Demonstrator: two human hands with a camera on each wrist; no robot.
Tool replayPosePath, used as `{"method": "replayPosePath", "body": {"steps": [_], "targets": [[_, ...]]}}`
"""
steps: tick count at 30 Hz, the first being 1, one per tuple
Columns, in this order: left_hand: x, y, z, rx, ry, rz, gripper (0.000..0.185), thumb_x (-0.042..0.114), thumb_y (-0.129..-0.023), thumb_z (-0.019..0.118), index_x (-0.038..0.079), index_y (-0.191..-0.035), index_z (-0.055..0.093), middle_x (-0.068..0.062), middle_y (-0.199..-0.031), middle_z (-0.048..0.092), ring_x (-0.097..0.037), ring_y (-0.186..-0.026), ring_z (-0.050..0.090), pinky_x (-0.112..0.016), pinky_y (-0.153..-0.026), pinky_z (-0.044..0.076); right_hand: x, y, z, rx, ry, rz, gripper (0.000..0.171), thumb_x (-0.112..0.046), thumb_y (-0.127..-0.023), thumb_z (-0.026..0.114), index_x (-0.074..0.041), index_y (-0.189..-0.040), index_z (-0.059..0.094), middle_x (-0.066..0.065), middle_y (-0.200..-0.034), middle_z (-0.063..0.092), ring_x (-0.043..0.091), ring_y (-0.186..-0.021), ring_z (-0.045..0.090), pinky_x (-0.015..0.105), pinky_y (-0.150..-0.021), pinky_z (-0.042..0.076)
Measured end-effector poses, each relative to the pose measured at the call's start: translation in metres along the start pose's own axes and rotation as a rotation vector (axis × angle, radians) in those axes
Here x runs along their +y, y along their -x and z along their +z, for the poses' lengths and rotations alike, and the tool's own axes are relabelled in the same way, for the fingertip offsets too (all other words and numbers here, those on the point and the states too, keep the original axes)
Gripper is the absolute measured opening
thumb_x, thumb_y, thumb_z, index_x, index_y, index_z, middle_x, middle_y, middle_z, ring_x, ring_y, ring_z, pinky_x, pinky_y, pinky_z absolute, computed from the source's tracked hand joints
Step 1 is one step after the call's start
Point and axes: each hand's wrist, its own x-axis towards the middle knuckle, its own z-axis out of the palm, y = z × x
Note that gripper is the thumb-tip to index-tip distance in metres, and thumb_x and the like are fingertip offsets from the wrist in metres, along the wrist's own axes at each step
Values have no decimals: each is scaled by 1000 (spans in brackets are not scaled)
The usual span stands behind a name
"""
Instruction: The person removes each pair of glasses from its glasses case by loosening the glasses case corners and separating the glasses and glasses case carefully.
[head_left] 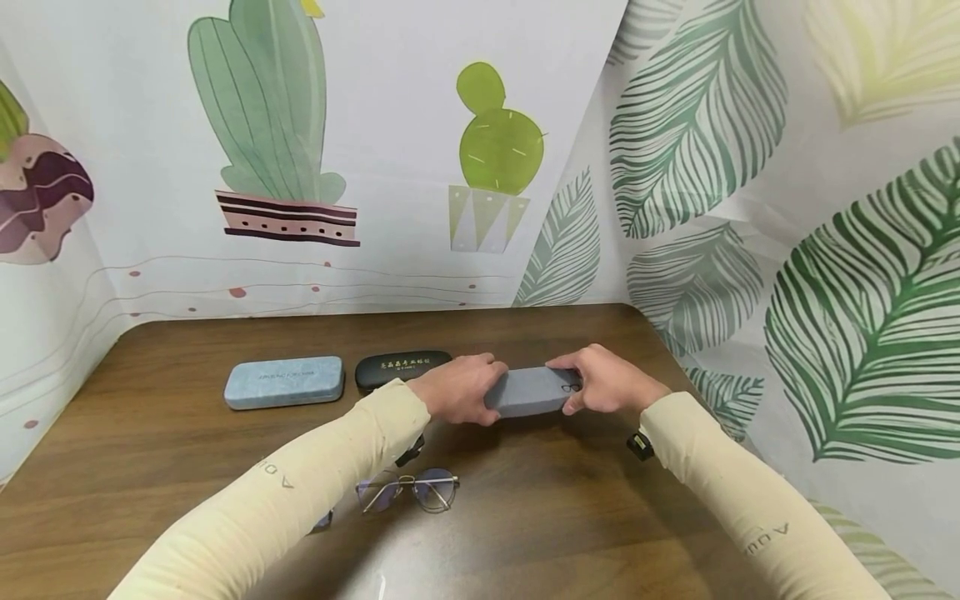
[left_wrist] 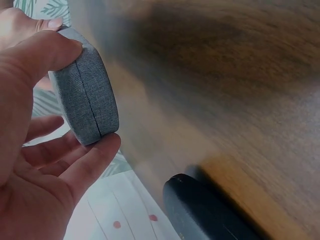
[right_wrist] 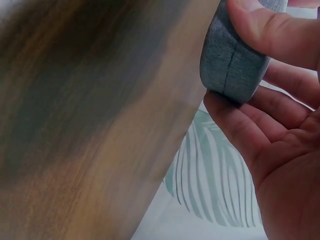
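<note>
A grey fabric glasses case is held closed between both hands above the brown table. My left hand grips its left end, thumb on top and fingers beneath, as the left wrist view shows on the grey case. My right hand grips the right end of the grey case the same way. A pair of thin-rimmed glasses lies folded open on the table just in front of my left forearm.
A light blue case and a black case lie side by side at the back left of the table; the black case shows near my left hand. Printed curtains close in the table behind and on the right.
</note>
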Motion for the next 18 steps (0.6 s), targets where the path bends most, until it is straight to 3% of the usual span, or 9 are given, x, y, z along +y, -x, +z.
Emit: {"method": "replayPosePath", "body": {"steps": [11, 18], "targets": [[6, 1, 10, -34, -20, 4, 64, 35, -85, 82, 1, -136, 60, -11, -116, 65, -19, -92, 63, -31, -81, 55, 1, 5, 7, -29, -2, -7, 68, -16, -67, 97, -2, -129, 72, 2, -105, 78, 11, -85, 63, 28, -78, 52], [10, 1, 15, -5, -57, 33, 60, 36, -81, 83, 2, -127, 64, -8, -107, 65, -17, -84, 62, -29, -75, 54, 5, 7, 10, -58, -6, 14, 68, -17, -67, 97, -2, -129, 72, 3, -109, 78, 11, -87, 64, 29, -80, 54]]}}
